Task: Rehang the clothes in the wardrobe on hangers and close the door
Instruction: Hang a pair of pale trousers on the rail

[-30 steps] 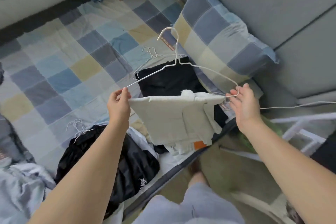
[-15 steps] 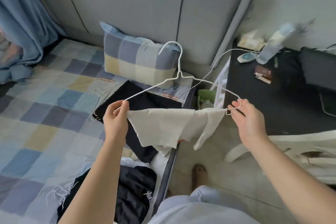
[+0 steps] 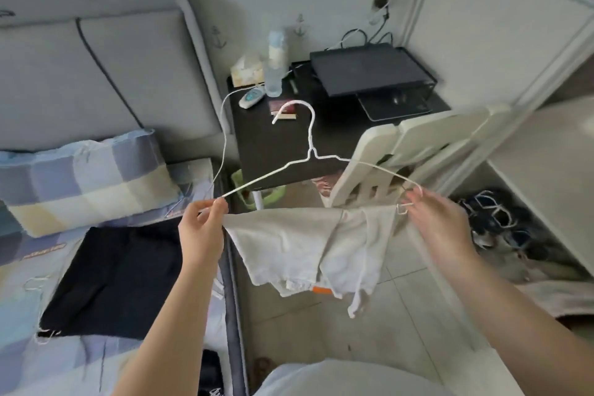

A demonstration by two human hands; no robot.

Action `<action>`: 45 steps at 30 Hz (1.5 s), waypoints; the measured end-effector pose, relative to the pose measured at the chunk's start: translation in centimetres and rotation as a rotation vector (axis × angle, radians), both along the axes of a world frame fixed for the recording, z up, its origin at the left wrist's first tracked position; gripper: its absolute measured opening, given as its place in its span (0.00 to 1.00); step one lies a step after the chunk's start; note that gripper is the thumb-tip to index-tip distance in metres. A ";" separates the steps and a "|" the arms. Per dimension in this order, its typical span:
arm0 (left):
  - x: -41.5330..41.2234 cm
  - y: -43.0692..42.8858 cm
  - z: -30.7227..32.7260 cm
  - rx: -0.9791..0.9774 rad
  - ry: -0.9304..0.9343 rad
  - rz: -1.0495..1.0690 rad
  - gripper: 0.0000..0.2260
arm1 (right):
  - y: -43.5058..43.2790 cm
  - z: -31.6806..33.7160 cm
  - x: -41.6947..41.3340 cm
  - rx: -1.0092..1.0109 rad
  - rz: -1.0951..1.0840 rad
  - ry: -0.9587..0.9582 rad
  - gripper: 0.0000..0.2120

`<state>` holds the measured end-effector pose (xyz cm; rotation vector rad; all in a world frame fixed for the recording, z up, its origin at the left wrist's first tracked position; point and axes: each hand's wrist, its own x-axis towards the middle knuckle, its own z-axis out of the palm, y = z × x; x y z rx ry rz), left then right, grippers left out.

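Left hand (image 3: 201,228) pinching left end of hanger (image 3: 310,151), right hand (image 3: 438,222) pinching right end; hands wide apart. Cloth (image 3: 289,241) hanging over bottom bar, in air above floor beside bed (image 3: 16,283). Advising: keeping bar level so cloth is not sliding off; shifting one hand to hook before hanging.

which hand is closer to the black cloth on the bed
Left. The left hand is just beside the black cloth; the right hand holds the far end of the hanger.
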<state>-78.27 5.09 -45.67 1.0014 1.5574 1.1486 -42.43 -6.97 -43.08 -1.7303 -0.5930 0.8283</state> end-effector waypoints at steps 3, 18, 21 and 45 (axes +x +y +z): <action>7.4 -1.4 0.6 0.022 0.023 -0.085 0.05 | -4.6 0.6 6.8 0.003 -0.063 -0.119 0.12; 41.0 -7.5 3.3 0.058 0.151 -0.545 0.08 | -14.9 9.4 28.9 -0.078 0.123 -0.511 0.06; 46.1 -7.4 4.5 0.101 0.139 -0.635 0.08 | -15.4 11.3 30.8 -0.056 0.147 -0.480 0.02; 77.3 0.8 29.4 0.447 0.044 -1.615 0.16 | -12.6 33.5 50.8 0.594 0.158 0.308 0.48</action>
